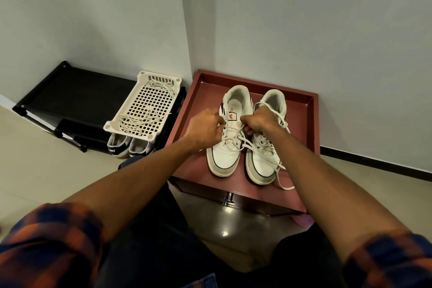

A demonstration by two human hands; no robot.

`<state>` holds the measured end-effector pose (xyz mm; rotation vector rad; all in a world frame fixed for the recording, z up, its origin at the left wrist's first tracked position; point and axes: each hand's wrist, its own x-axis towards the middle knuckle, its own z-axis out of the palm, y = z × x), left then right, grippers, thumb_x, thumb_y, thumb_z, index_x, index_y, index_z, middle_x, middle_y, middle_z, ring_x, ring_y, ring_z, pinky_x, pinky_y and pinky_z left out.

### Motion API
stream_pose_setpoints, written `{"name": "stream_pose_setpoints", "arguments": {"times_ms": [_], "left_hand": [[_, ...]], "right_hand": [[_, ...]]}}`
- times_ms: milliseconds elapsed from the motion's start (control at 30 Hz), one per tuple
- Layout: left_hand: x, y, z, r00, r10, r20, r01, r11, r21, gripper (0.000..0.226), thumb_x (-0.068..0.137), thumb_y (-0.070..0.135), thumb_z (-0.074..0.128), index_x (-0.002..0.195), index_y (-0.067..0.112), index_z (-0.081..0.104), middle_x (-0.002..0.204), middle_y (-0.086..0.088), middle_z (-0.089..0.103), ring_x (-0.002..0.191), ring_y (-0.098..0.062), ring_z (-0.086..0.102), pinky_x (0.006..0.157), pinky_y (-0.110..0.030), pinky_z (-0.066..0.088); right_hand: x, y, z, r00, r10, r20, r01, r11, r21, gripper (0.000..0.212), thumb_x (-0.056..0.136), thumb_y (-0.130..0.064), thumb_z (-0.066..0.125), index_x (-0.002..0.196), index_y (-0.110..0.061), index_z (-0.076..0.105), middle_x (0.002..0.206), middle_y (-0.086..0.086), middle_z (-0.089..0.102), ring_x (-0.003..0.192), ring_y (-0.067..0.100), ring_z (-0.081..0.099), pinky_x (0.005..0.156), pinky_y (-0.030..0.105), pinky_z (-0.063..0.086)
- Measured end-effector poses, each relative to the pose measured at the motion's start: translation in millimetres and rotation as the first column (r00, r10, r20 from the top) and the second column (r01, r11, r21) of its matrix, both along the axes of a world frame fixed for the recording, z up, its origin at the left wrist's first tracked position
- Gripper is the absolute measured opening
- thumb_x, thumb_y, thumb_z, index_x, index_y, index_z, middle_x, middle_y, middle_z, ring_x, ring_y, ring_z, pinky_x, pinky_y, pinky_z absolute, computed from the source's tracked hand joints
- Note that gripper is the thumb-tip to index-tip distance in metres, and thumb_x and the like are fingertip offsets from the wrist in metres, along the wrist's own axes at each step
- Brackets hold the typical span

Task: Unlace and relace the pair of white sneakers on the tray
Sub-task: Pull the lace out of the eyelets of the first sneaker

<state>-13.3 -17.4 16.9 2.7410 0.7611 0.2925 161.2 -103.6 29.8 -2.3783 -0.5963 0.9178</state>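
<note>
- A black shoe rack [77, 91] is seen at the left of the frame, set against a pale wall.
- A cream perforated basket [142, 110] is placed just right of the rack, left of centre; two loose bundles of pale laces [138, 119] are laid inside it.
- Beneath the basket's near edge, the heels of a grey pair of shoes [127, 148] are shown on the floor.
- A dark red tray [301, 121] is set right of centre, in the corner of the walls, on a dark cabinet with a metal knob [228, 199].
- The pair of white sneakers is stood side by side on the tray, toes toward the camera.
- The left hand [205, 130] is closed at the left edge of the left sneaker [225, 152], beside its upper eyelets; its fingertips appear to be pinched on a lace [230, 129], though the grip itself is hidden.
- The right hand [260, 123] is curled into a fist between the two sneakers, and lace strands are gripped in it.
- The right sneaker [263, 163] is crossed by loose lace, with one end trailed over the tray's near right part.
- Both forearms are bare, with plaid sleeves [53, 238] rolled up at the bottom corners of the frame.
</note>
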Motion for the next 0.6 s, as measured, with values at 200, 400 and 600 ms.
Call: {"name": "stream_pose_setpoints", "arguments": {"times_ms": [200,400,600], "left_hand": [[-41,36,-15,0.919,0.379,-0.110,-0.379,0.925,0.022,0.027,0.085,0.029,0.053,0.094,0.010,0.071,0.095,-0.006,0.063,0.091,-0.025,0.058,0.068,-0.037,0.053],[-10,-3,-3,0.999,0.036,-0.019,-0.036,0.999,-0.006,0.040,0.091,0.031,0.056,0.130,0.021,0.059,0.113,-0.004,0.055,0.108,-0.022,0.051,0.078,-0.039,0.053],[22,-23,-5,0.998,-0.054,-0.027,0.052,0.997,-0.065,0.026,0.097,0.031,0.056,0.118,0.024,0.070,0.106,-0.002,0.057,0.107,-0.022,0.052,0.071,-0.036,0.049]], "right_hand": [[-2,1,-1,0.999,-0.024,-0.024,0.024,1.000,0.000,0.016,0.083,-0.020,0.073,0.079,-0.005,0.072,0.059,0.002,0.073,0.048,0.015,0.066,0.056,0.027,0.052],[-3,0,-1,1.000,-0.012,-0.001,0.012,1.000,0.005,0.017,0.082,-0.026,0.071,0.079,-0.009,0.074,0.059,-0.001,0.073,0.052,0.013,0.070,0.061,0.029,0.054],[-5,-1,0,1.000,-0.014,-0.011,0.014,1.000,0.016,0.018,0.081,-0.026,0.072,0.078,-0.008,0.073,0.060,0.001,0.073,0.060,0.019,0.075,0.074,0.038,0.064]]}}
